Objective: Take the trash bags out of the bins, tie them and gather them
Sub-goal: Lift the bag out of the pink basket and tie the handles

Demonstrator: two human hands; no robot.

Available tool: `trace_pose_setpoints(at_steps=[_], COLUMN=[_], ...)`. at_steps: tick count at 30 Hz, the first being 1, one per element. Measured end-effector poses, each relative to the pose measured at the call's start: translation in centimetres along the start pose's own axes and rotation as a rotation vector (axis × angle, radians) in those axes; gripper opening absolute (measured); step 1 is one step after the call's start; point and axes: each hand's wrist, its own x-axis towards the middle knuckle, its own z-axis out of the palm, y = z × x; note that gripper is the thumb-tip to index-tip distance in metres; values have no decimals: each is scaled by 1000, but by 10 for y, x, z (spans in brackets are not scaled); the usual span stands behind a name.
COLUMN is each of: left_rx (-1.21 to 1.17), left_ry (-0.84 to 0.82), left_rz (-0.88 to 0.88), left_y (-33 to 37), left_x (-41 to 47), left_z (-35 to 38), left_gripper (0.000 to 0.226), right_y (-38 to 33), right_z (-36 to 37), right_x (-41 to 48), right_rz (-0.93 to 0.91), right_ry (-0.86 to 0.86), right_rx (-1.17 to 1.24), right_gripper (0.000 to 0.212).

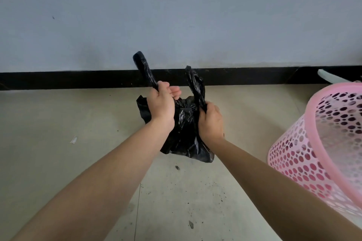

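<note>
A small black trash bag hangs in front of me above the floor, held up by both hands. My left hand is closed around the bag's left handle, whose twisted end sticks up toward the wall. My right hand grips the right handle, which also points upward. The two handles stand apart, not knotted. A pink perforated bin stands at the right, its rim tilted toward me, with a pale lining visible inside.
A grey wall with a black skirting board runs across just beyond the bag. The beige tiled floor carries small scraps and dark specks. A pale object lies by the skirting behind the bin.
</note>
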Motion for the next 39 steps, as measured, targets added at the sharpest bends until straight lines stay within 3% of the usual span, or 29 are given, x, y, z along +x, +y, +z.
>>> trace_pose_setpoints(at_steps=[3,6,9,13,16,18,22,27,29,31,32,34,37,39], left_rx=[-61,-16,97,147,179,144,2,143,278,422,458,434,316,244], left_ry=[-48,-217,-406,-681,-567,-474,-370,-570,-723,-791,-791,-756,-748,-765], left_rz=[-172,-258,-234,-234,-234,-239,-324,-281,-298,-352,-368,-358,-375,-418], left_y=[6,7,9,14,14,14,14,24,31,33,34,35,30,30], left_x=[5,9,15,11,11,11,10,12,9,6,4,4,12,12], left_z=[-7,-21,-34,-43,-42,-40,-40,-49,-53,-56,-56,-58,-63,-65], left_gripper=[27,9,22,21,20,32,38,19,30,48,44,15,33,32], right_y=[-6,-7,-6,-14,-19,-21,-16,-11,-11,-12,-13,-15,-17,-21], right_z=[-11,-19,-23,-28,-26,-25,-29,-36,-37,-36,-36,-33,-34,-39], right_x=[3,7,8,10,5,3,7,6,4,2,2,2,5,10], right_rz=[78,64,-136,-421,-553,-492,-368,-264,-333,-438,-474,-526,-492,-312], right_ry=[61,15,-142,-182,-239,-294,-314,-229,-215,-225,-233,-253,-339,-496], right_rx=[90,130,-117,-315,-355,-294,-178,-13,-47,-95,-107,-111,-118,-21], right_gripper=[25,25,19,11,28,45,32,23,25,26,27,29,37,37])
